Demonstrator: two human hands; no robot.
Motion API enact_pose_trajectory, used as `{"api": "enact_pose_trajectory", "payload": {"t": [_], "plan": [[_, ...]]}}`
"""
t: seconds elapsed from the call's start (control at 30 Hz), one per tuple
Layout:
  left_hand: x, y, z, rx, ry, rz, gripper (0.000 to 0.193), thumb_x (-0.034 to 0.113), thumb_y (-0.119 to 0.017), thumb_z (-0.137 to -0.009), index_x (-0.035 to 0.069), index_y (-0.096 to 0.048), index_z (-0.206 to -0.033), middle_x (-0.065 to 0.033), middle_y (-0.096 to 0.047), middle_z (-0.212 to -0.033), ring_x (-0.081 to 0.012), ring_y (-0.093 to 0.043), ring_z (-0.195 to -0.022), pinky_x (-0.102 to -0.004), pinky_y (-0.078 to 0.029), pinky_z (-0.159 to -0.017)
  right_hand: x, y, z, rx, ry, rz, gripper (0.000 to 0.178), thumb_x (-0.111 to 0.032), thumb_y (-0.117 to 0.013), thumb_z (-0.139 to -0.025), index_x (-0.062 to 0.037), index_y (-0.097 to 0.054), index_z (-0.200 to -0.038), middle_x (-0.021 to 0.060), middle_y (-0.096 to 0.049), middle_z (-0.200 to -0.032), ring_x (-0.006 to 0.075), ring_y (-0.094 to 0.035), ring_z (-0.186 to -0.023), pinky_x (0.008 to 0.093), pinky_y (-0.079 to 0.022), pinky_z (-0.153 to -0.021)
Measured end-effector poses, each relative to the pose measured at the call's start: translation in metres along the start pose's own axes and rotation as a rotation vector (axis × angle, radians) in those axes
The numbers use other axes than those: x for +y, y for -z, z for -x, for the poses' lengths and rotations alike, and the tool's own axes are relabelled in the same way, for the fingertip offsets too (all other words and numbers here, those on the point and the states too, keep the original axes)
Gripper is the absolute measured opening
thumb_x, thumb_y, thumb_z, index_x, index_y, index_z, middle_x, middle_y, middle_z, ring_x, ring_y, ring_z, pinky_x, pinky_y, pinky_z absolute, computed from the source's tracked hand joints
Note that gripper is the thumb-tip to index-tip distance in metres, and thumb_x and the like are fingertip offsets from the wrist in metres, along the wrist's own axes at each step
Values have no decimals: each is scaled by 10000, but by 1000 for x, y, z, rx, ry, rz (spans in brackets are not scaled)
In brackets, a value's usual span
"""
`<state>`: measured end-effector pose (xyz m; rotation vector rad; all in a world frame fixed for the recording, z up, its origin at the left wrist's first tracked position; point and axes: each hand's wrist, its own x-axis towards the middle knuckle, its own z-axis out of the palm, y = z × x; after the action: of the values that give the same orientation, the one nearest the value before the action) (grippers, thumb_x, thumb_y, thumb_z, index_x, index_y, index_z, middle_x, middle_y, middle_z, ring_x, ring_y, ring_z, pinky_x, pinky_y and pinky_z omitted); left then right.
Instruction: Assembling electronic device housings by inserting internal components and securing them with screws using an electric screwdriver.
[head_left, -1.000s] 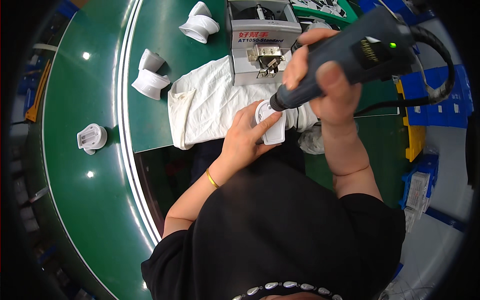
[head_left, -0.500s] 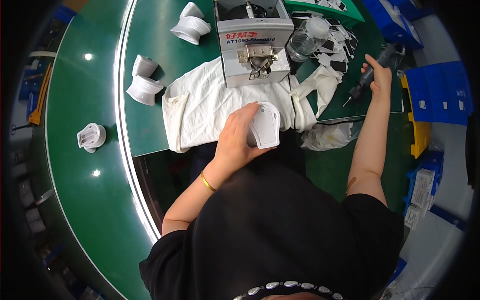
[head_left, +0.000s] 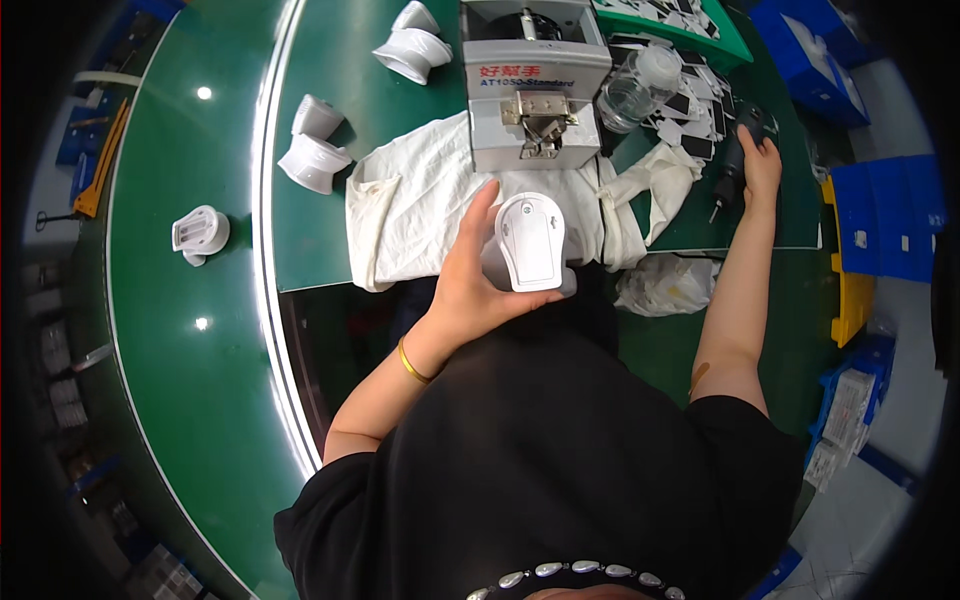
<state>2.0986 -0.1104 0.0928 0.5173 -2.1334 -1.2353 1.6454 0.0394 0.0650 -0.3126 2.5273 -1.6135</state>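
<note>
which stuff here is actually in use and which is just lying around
In use:
- white plastic oval housing in left hand
- dark electric screwdriver under right hand

Lying about:
- grey metal box machine
- white cloth
- clear plastic jar
- white plastic funnel-shaped parts

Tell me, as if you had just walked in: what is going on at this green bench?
A person works at a green bench. The left hand holds a white plastic housing up over a white cloth. The right hand reaches far out and rests on a dark electric screwdriver lying on the bench. A grey metal box stands behind the cloth, and more white plastic parts lie to the left.
</note>
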Motion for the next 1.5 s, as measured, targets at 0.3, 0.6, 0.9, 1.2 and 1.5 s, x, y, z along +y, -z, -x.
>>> {"api": "enact_pose_trajectory", "payload": {"t": [0.3, 0.6, 0.9, 1.2, 1.5], "plan": [[23, 9, -20, 290, 442, 1090, 892, 144, -763, -844, 69, -190, -1523, -158, -496, -1363, -226, -524, -1207, -364, -423, -1030, -114, -58, 204, -893, 194, -653, 424, -132, -722, -876, 6, -503, -1211, 59, -582, -1113, 137, -584, -986, 288, -466, -905], [25, 77, -2, 199, -114, -206, 841, 112, -860, -704, 67, -439, -1430, -191, -398, -1491, -348, -390, -1391, -430, -370, -1097, -147, -104, 282, -1142, 182, -546, 550, -35, -749, -817, -24, -448, -1278, 63, -566, -1171, 146, -571, -1083, 301, -471, -944], [-15, 176, 0, 655, -131, -368, 488, -38, -707, -702, 54, -526, -1146, -154, -603, -1179, -242, -643, -950, -328, -536, -800, -168, -125, 296, -1232, 502, -454, 772, 10, -756, -775, -10, -379, -1448, 127, -590, -1249, 160, -612, -991, 266, -484, -846], [-153, 272, -123, 1169, 407, -138, 458, 171, -728, -794, -16, -460, -1116, -221, -630, -1043, -360, -622, -1034, -433, -472, -918, -157, -130, 298, -1305, 548, -328, 450, 26, -705, -839, 16, -568, -1267, 88, -663, -1048, 128, -621, -913, 264, -493, -843], [-217, 287, -129, 1093, 661, -450, 551, 144, -688, -820, -89, -443, -1255, -273, -558, -1264, -422, -449, -1276, -452, -365, -1086, -145, -105, 289, -1243, 483, -223, 322, 8, -708, -842, 19, -635, -1155, 79, -692, -957, 129, -645, -883, 261, -493, -830]]}}
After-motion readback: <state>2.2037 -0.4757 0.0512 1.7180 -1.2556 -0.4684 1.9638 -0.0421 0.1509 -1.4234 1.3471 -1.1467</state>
